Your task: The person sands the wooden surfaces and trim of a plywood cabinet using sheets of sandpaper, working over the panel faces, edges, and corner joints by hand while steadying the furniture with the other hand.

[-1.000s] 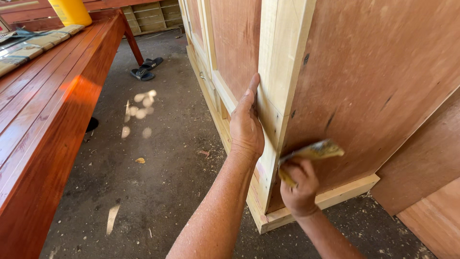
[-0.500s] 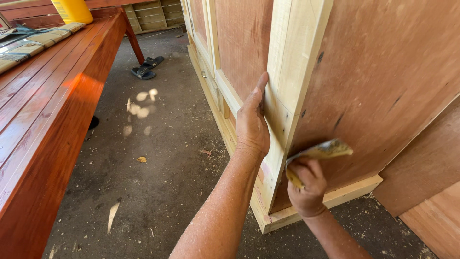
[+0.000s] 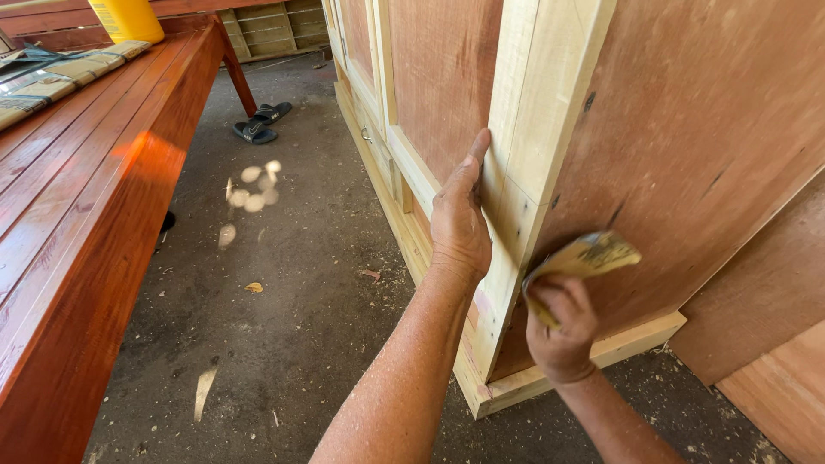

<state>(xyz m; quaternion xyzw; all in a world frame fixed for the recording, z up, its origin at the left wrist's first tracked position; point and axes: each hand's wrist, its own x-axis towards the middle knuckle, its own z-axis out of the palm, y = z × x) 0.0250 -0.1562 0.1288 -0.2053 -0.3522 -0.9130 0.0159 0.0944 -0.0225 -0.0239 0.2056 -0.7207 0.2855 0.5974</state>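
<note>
We're mid-sanding: right hand [image 3: 560,331] fingers clamped on folded sandpaper [image 3: 587,256] against the plywood panel [image 3: 687,155], beside the pale post [image 3: 533,163]. Left hand [image 3: 460,219] lies flat, fingers together, bracing that post. Next stroke likely needs steady pressure.

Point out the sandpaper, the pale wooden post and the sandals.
sandpaper [image 3: 593,255]: head view, on the folded sheet above the right hand's fingers.
pale wooden post [image 3: 550,94]: head view, on its front face.
sandals [image 3: 262,123]: head view, on the dark pair.
</note>
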